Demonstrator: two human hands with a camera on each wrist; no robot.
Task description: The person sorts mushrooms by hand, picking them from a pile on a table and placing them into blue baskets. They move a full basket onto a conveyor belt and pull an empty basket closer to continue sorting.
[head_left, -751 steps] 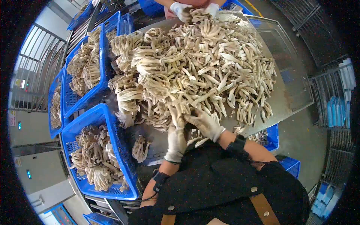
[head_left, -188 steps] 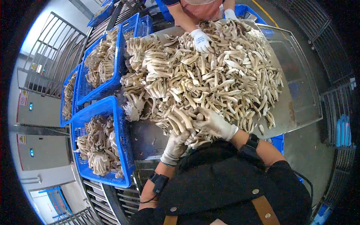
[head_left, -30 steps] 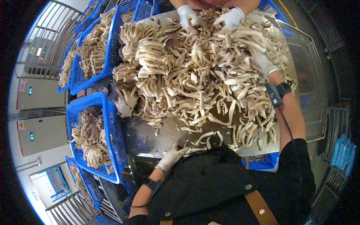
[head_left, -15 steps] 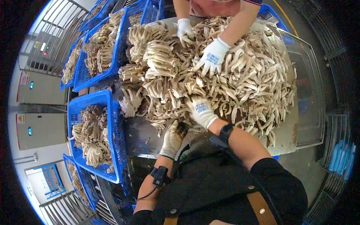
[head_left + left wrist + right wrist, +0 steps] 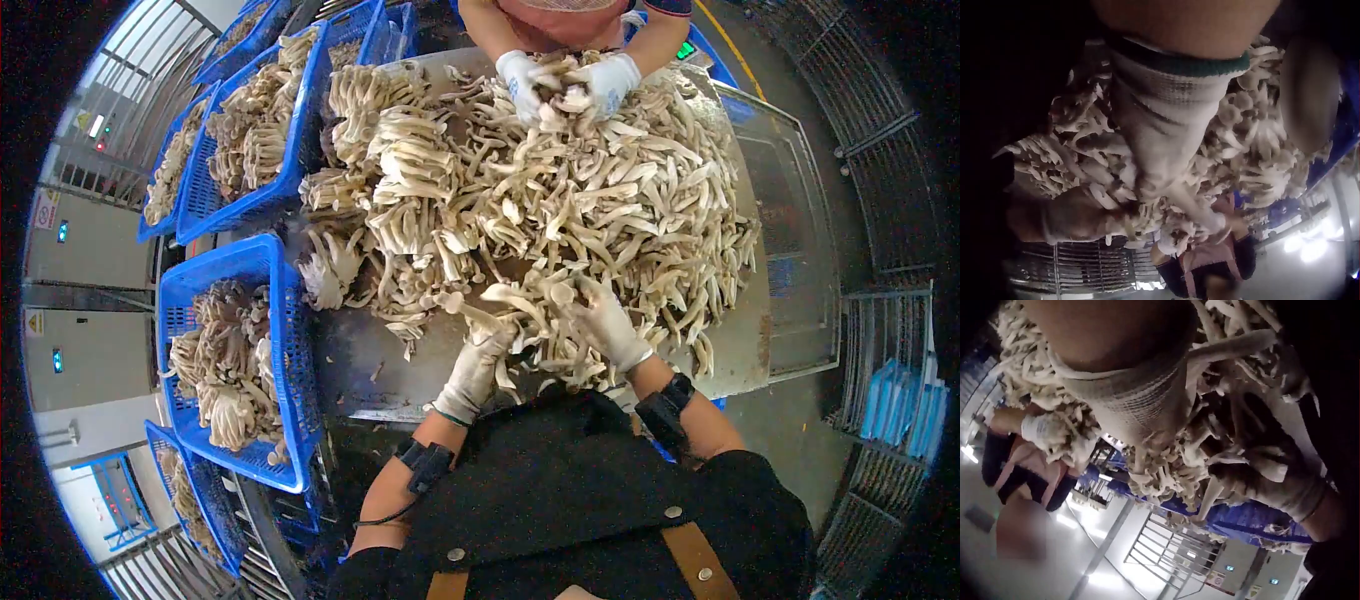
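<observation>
Both hands wear whitish knit gloves and are at the near side of a large heap of pale, long-stemmed mushrooms [image 5: 640, 200]. My left hand [image 5: 478, 372] grips a few mushrooms [image 5: 470, 312], their stems sticking out past the fingers; in the right wrist view, dark stains cover the left glove's palm [image 5: 1269, 487]. Opposite it, my right hand [image 5: 612, 330] has its fingers curled round mushrooms [image 5: 562, 296] at the heap's near edge. The left wrist view shows the back of the left glove [image 5: 1163, 125], with its fingertips partly hidden among stems.
Blue baskets [image 5: 290, 330] of mushroom clusters line the left side. Larger clusters [image 5: 410, 160] lie on the metal table [image 5: 400, 385] beside them. Across the table another person's gloved hands [image 5: 610, 82] hold a cluster. Racks [image 5: 890, 350] stand at right.
My right hand has come from the heap's far right, through its middle, to the near edge. The left hand, loose one second ago, now grips mushrooms. The other person has picked up a cluster.
</observation>
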